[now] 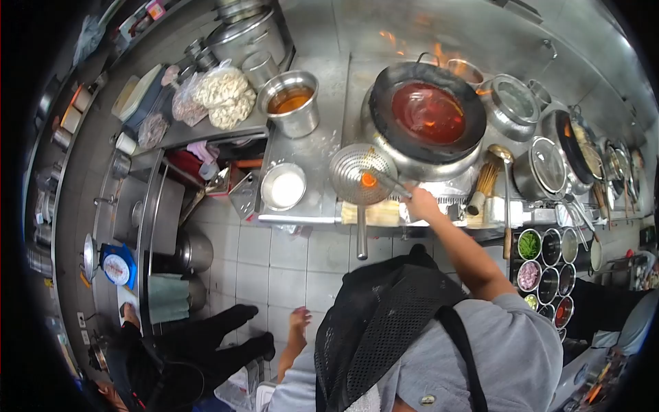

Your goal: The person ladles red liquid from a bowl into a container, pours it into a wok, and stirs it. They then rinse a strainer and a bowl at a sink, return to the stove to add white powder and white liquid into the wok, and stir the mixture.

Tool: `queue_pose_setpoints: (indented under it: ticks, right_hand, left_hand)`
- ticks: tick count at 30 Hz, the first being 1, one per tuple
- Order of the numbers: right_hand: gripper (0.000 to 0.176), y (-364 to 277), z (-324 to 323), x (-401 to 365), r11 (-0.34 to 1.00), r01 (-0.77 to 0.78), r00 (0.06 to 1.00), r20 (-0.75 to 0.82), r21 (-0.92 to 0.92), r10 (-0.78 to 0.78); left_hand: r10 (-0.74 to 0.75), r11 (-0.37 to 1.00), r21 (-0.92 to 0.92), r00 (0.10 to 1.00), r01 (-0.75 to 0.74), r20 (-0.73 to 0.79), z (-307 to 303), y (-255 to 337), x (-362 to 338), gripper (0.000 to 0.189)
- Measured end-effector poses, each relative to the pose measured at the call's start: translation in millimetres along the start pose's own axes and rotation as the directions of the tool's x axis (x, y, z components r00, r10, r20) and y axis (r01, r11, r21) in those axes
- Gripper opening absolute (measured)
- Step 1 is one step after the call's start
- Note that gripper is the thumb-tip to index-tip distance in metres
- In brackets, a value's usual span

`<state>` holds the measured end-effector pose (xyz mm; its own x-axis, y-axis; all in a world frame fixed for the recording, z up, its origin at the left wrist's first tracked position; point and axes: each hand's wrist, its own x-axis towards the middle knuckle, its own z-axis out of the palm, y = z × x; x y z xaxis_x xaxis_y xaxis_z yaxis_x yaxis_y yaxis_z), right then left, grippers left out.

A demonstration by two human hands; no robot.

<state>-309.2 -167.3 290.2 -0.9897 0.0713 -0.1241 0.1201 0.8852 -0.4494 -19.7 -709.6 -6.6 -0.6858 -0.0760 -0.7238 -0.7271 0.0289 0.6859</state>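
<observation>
Right hand (422,204): closed round a dark handle (392,183), below and left of wok (382,103), on the body side. Slanting up-left from the fist to over the strainer (343,177). Tool type hard to tell; end overlapped by an orange piece (368,179) at the strainer's middle.

Strainer just left of wok, face up, grip end pointing toward the body, past the counter edge.

Left hand (298,324): well apart from wok, down-left, over the floor. Fingers loosely bent and a bit apart, pinching nothing.

Wok: sitting on a round metal base (439,169), half full or so of glossy red liquid (425,110). Flames (391,41) behind wok.

Left of wok: steel pot (301,127) with amber liquid, and nearer the body a bowl (266,196) with white contents. Right of wok: bamboo brush (487,180), then ladle (508,199). Farther right and nearer the body: cups of chopped green (528,245) and pink stuff (528,275). Far left of wok: co-worker's hand (129,314) near a blue scale (118,268)
</observation>
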Motion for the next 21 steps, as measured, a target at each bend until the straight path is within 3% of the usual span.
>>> queue_pose_setpoints:
  ticks: [1, 3, 5, 7, 8, 9, 11, 13, 15, 16, 17, 18, 19, 21]
  right_hand:
    - [0.046, -4, 1, -1, 1.000, -0.016, 1.000, 0.005, 0.017, 0.015]
    - [0.050, -16, -18, -6, 0.998, 0.007, 1.000, 0.017, 0.059, -0.008]
    - [0.053, -13, -41, -6, 0.988, 0.108, 0.993, -0.049, 0.108, -0.103]
    - [0.055, -12, -81, -2, 0.971, 0.170, 0.980, -0.133, 0.168, -0.148]
    - [0.055, -9, -104, 1, 0.981, 0.105, 0.989, -0.120, 0.164, -0.086]
    - [0.054, -14, -135, 0, 0.985, 0.017, 0.995, -0.100, 0.169, 0.000]
    - [0.053, 15, -163, 18, 0.999, 0.014, 0.986, -0.168, 0.038, -0.007]
    - [0.053, 50, -180, 33, 0.981, -0.028, 0.976, -0.215, -0.190, -0.013]
    - [0.052, 91, -180, 53, 0.951, -0.025, 0.973, -0.225, -0.308, -0.047]
    - [0.052, 102, -178, 61, 0.953, -0.022, 0.974, -0.221, -0.304, -0.048]
    - [0.054, 111, -177, 69, 0.942, -0.021, 0.984, -0.174, -0.335, -0.041]
    - [0.056, 119, -176, 77, 0.929, -0.016, 0.991, -0.127, -0.370, -0.033]
    - [0.056, 127, -173, 89, 0.927, -0.009, 0.992, -0.121, -0.374, -0.039]
    - [0.051, 142, -165, 105, 0.930, -0.011, 0.989, -0.142, -0.368, -0.044]
  left_hand:
    - [0.270, 0.949, 0.164, 0.963, -0.270, 0.022, -15, 25, 9, 0.039]
    - [0.004, 0.968, -0.240, 0.965, -0.070, -0.263, -9, 88, 11, 0.035]
    - [0.090, 0.945, -0.268, 0.937, -0.187, -0.337, -8, 125, 16, 0.032]
    - [0.084, 0.951, -0.248, 0.925, -0.186, -0.372, 0, 140, 20, 0.033]
    - [0.079, 0.960, -0.214, 0.907, -0.181, -0.413, 8, 142, 19, 0.034]
    - [0.074, 0.958, -0.222, 0.905, -0.181, -0.419, 20, 137, 15, 0.034]
    - [0.047, 0.941, -0.290, 0.918, -0.173, -0.395, 45, 116, 9, 0.031]
    - [0.099, 0.868, -0.451, 0.963, -0.207, -0.251, 70, 71, 10, 0.026]
    - [-0.026, 0.859, -0.508, 0.986, -0.063, -0.166, 112, 21, 10, 0.025]
    - [-0.060, 0.905, -0.425, 0.990, -0.001, -0.130, 129, 9, 0, 0.026]
    - [0.015, 0.994, -0.110, 0.996, -0.024, -0.086, 145, 0, -12, 0.027]
    - [0.153, 0.950, 0.278, 0.988, -0.145, -0.009, 160, -7, -22, 0.027]
    - [0.213, 0.867, 0.452, 0.976, -0.212, 0.048, 172, -11, -29, 0.028]
    - [0.265, 0.748, 0.600, 0.956, -0.285, 0.123, 190, -17, -39, 0.029]
